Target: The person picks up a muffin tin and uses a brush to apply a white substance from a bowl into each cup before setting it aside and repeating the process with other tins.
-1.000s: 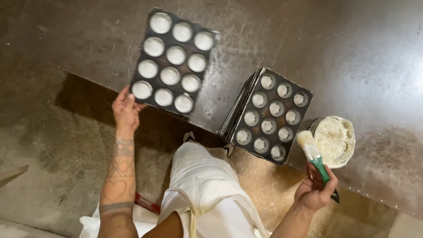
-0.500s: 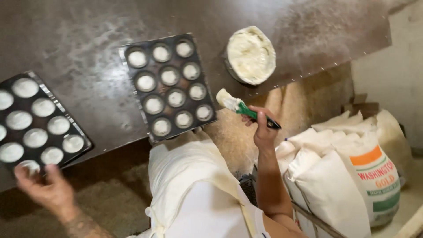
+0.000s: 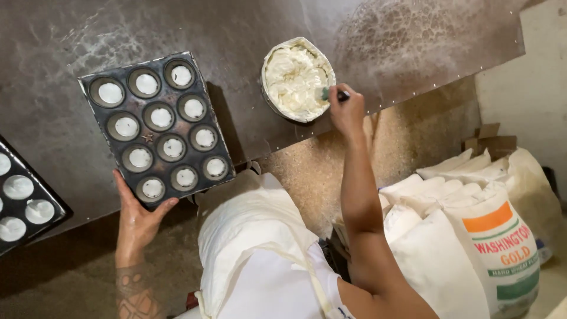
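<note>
Fingers of the right hand (image 3: 347, 112) are pinched tight around a green-handled pastry brush (image 3: 332, 93), its head dipped into the round bowl of pale creamy fat (image 3: 297, 78) sitting near the edge of the brown metal worktop (image 3: 53, 118). Left hand (image 3: 137, 218) is spread flat under the near corner of a dark twelve-cup metal muffin tray (image 3: 158, 127), thumb hooked up over the rim, every cup showing a white bottom. A second similar tray (image 3: 23, 201) sits at the far left edge, apart from the first. White flour sacks (image 3: 466, 248) are stacked on the floor off to the right.
</note>
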